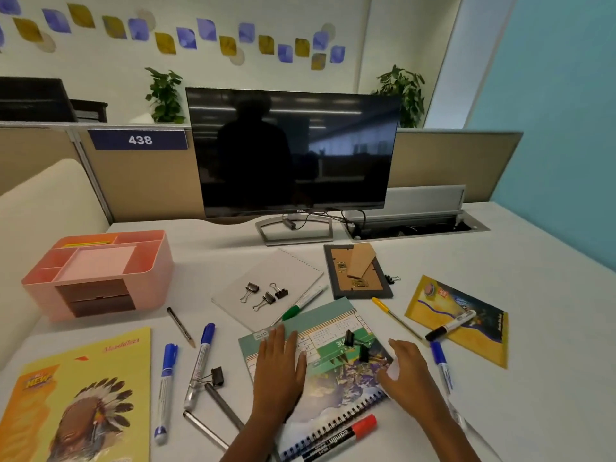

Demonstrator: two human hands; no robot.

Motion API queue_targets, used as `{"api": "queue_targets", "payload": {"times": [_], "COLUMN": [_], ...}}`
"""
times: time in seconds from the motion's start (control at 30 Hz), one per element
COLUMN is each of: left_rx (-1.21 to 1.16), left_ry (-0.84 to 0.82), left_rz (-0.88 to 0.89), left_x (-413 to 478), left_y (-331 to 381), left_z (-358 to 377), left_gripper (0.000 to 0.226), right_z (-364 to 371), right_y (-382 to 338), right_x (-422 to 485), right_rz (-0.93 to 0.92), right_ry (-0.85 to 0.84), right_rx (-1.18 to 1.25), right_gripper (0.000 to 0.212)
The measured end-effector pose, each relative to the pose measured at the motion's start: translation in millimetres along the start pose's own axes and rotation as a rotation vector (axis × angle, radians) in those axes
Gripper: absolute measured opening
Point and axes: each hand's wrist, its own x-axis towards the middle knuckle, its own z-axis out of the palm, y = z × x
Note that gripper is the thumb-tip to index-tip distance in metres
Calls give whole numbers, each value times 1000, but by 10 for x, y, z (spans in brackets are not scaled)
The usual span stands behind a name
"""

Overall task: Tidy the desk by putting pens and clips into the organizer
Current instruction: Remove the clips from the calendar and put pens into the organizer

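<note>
A pink organizer (pixel 150 261) stands at the desk's left rear. My left hand (pixel 278 365) lies flat, fingers straight, on a spiral notebook (pixel 336 388). My right hand (pixel 405 368) hovers at that notebook's right edge with fingers loosely curved, holding nothing. Two binder clips (pixel 355 343) sit on the notebook between my hands. Three more clips (pixel 265 293) lie on a white pad (pixel 293 265). Another clip (pixel 215 376) rests against a blue marker (pixel 200 361). Other pens lie around: blue marker (pixel 165 391), green pen (pixel 301 303), yellow pen (pixel 395 316), black marker (pixel 450 326), red marker (pixel 340 438), blue marker (pixel 441 366).
A monitor (pixel 293 151) stands at the back with a cable tray (pixel 416 221) to its right. A picture frame (pixel 358 271) lies face down, a small clip (pixel 393 279) beside it. A yellow magazine (pixel 76 401) sits front left, a yellow booklet (pixel 466 315) right. A pencil (pixel 180 326) and grey pens (pixel 223 408) lie nearby.
</note>
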Motion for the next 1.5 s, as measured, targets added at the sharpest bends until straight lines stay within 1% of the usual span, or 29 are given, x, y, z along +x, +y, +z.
{"api": "queue_targets", "payload": {"times": [0.07,0.13,0.2,0.23,0.27,0.33,0.37,0.4,0.43,0.5,0.57,0.63,0.7,0.77,0.83,0.9,1.07,1.2,1.3,1.4,1.5], "left_rx": [-11,-33,-36,-41,-74,-82,-88,-95,-100,-70,-102,-75,-79,-36,21,43,125,146,148,120,79], "left_ry": [-3,-55,-70,-71,-97,-61,-58,-51,-38,-19,-83,-78,28,126,122,119,190,235,257,245,252], "left_rz": [6,-18,-47,-45,-38,5,14,14,4,-11,-56,-47,-63,-84,-110,-126,-187,-224,-227,-194,-163], "left_x": [4,6,25,33,28,16,14,6,-9,-2,16,18,17,30,34,36,31,27,38,110,149], "left_y": [-3,15,12,10,21,40,34,16,-1,-68,-190,-294,-433,-602,-821,-1039,-1656,-2098,-2294,-2376,-2400], "left_z": [53,37,55,41,11,-19,-32,-41,-73,-131,-211,-281,-380,-488,-568,-677,-810,-854,-872,-857,-773], "left_gripper": [46,47,48,51,58,78,84,85,81,65,50,50,58,55,47,45,43,47,41,39,37], "right_z": [-30,-33,-21,-18,-18,-45,-78,-123,-171,-261,-326,-364,-346,-279,-169,-41,326,647,864,1050,1227], "right_y": [51,69,68,63,58,40,25,0,-27,-103,-229,-380,-579,-792,-1023,-1272,-1947,-2502,-2957,-3394,-3739], "right_x": [-45,-89,-129,-144,-153,-146,-139,-134,-125,-99,-71,-30,21,72,126,179,315,439,597,802,1032], "right_rz": [43,70,76,69,61,67,77,88,97,114,123,125,97,60,13,-38,-232,-398,-507,-621,-679], "right_ry": [-152,-290,-372,-378,-367,-324,-297,-263,-218,-118,-22,40,50,39,22,2,-34,-28,48,132,177], "right_rx": [-41,-76,-144,-182,-202,-178,-163,-153,-143,-79,39,156,236,300,343,375,402,408,426,435,408], "right_gripper": [78,88,93,92,90,80,74,68,61,50,44,42,38,35,32,31,24,21,23,17,12]}}
